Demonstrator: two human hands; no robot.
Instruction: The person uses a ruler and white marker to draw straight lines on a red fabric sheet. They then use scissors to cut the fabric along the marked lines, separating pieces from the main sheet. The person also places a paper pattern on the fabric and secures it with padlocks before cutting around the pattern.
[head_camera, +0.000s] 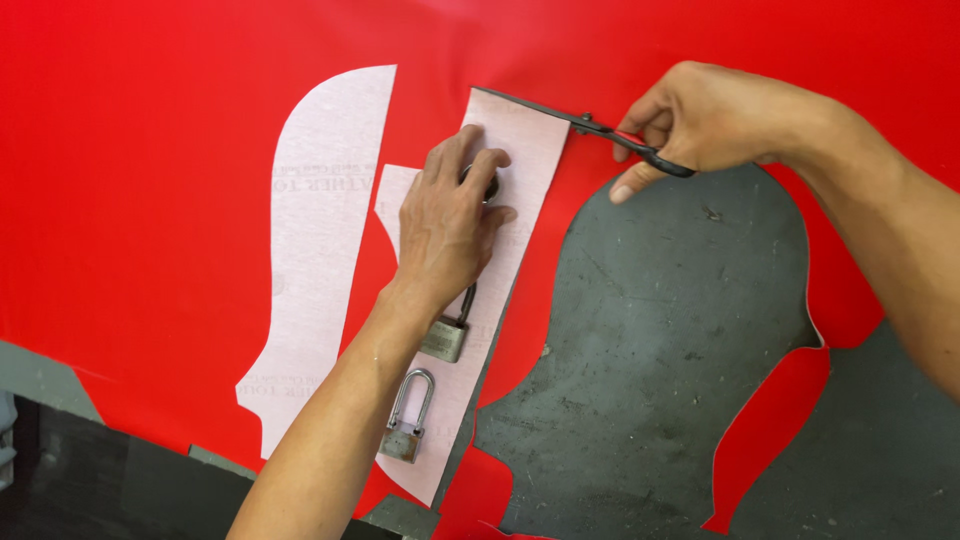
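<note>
A large red sheet (150, 200) covers a dark worktable. A long pale paper pattern (520, 170) lies on it at the middle. My left hand (450, 220) presses down on this pattern, covering a dark round object under the fingers. My right hand (710, 115) grips black scissors (600, 128), whose blades run along the pattern's top right edge. Two metal padlocks rest on the pattern: one (445, 335) just below my left wrist, another (405, 420) nearer the bottom.
A second pale pattern (320, 230) lies on the red sheet to the left. Right of the middle, a big cut-out hole shows the grey table surface (660, 350). The table's near edge runs along the bottom left.
</note>
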